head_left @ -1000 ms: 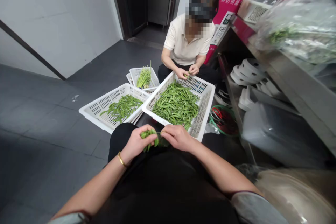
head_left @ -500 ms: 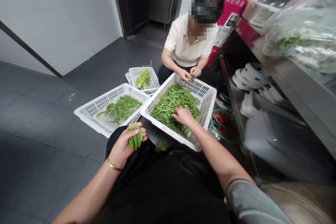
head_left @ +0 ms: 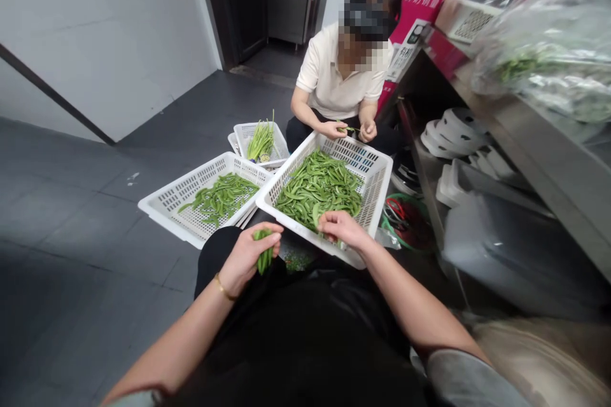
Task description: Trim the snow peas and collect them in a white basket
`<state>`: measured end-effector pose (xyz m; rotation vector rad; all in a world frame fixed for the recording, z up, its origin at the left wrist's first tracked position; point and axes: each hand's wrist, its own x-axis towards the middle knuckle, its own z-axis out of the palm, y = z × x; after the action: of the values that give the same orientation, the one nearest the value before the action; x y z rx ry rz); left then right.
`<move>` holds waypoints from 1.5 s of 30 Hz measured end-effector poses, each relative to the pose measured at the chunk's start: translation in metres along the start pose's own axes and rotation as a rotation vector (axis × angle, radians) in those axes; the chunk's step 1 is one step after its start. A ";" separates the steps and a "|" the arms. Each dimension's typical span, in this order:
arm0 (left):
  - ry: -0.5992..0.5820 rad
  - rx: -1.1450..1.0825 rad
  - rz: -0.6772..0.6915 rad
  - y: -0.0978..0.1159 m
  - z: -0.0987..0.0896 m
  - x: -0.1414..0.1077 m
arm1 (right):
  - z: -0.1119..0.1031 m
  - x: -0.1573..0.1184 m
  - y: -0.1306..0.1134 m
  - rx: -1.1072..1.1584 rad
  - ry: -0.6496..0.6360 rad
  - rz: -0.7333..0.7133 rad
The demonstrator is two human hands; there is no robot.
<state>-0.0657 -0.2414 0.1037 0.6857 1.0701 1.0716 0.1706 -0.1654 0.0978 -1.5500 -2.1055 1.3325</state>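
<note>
My left hand (head_left: pixel 255 248) is closed around a small bunch of green pea pods (head_left: pixel 264 254), just in front of the near corner of the larger white basket (head_left: pixel 305 235). My right hand (head_left: pixel 341 227) hovers over that basket's near side, with thumb and fingers pinched on a single pea pod (head_left: pixel 316 213). Beneath it lies a thick heap of pea pods (head_left: pixel 319 184). To the left, a second white basket (head_left: pixel 167 210) holds a smaller pile of pods (head_left: pixel 222 197).
Across the basket sits a co-worker (head_left: pixel 346 76), whose hands hold a pod above its far rim. Behind stands a small white basket (head_left: pixel 243 133) of long green stalks (head_left: pixel 261 141). A steel shelf (head_left: pixel 534 140) runs along the right, above a green basin (head_left: pixel 410 222).
My right hand has risen from the heap toward me with a pod. My left hand has moved right, closer to the basket, and turned its bunch. The co-worker's hands have drawn apart.
</note>
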 end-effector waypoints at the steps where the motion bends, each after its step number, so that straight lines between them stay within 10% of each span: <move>1: 0.020 0.069 0.028 0.000 0.007 0.000 | 0.012 -0.010 -0.009 0.141 -0.052 -0.059; 12: 0.037 0.213 0.122 0.000 0.005 -0.030 | 0.049 -0.036 -0.057 0.239 -0.141 -0.332; 21: 0.137 0.168 0.200 0.008 0.006 -0.018 | 0.029 -0.049 -0.046 -0.609 -0.063 -0.250; 25: -0.022 0.121 0.120 0.006 0.010 -0.018 | 0.011 -0.048 -0.058 -0.211 0.266 -0.450; 29: -0.238 0.029 -0.003 0.009 0.013 -0.022 | 0.011 -0.038 -0.073 0.064 0.159 -0.575; 37: -0.348 -0.308 -0.163 -0.010 0.025 -0.015 | 0.035 -0.034 -0.066 -0.378 0.372 -0.735; 45: 0.049 -0.178 0.142 0.005 0.011 -0.011 | -0.004 -0.054 -0.048 -0.194 0.620 -0.641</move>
<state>-0.0586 -0.2496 0.1153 0.6013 0.9643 1.2950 0.1642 -0.2105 0.1537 -1.0020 -2.0637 0.3789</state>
